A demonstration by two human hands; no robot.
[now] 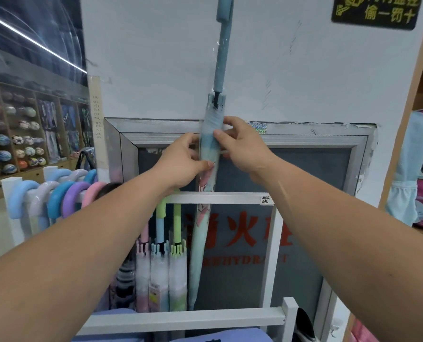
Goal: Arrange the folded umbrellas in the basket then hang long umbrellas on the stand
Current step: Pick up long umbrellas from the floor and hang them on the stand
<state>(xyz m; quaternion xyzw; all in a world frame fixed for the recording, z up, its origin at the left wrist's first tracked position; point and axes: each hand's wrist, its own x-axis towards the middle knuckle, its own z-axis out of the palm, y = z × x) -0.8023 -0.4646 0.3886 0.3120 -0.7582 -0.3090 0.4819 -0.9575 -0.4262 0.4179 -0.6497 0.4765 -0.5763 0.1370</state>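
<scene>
Both hands are wrapped around one long umbrella [213,149], which is held straight up in front of the white wall [156,58]. It is pinched from one side by the left hand [181,161] and gripped from the other side by the right hand [242,146], so the two hands sit close together on its folded cloth. The blue handle end [224,11] is pointed up past the top of the picture, and the tip is down low behind the white stand [220,197]. Other long umbrellas are already hung by their curved handles [57,198] on the rail at the left, and three more [161,267] are stood upright inside the stand. No basket can be seen. The hanging step seems to be in hand. Next, the umbrella would likely need to be lifted over the rail and its handle hooked on beside the others.
</scene>
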